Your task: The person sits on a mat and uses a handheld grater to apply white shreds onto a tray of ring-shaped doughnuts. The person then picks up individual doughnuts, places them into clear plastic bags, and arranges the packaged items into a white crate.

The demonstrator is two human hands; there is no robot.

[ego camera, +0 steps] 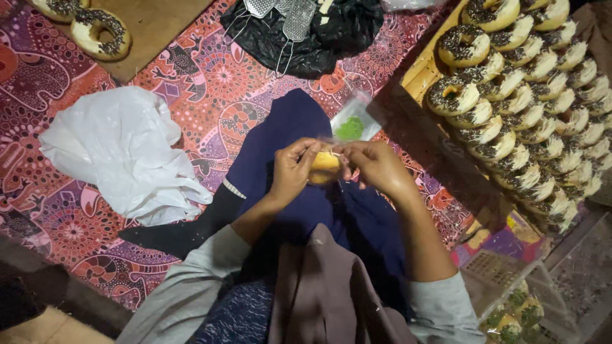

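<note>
My left hand (291, 169) and my right hand (376, 167) meet over my lap, both gripping a yellow doughnut (324, 167) inside a clear plastic wrapper. The open end of the clear wrapper (354, 121) sticks up behind my fingers, with a green patch showing through it. My dark blue clothing (299, 127) lies under the hands.
A wooden tray (417, 70) at the right holds several rows of chocolate-sprinkled doughnuts (516, 95). A crumpled white plastic bag (124, 153) lies at the left on the red patterned mat. A black bag with metal graters (296, 28) sits at the top. Packed doughnuts (516, 315) lie bottom right.
</note>
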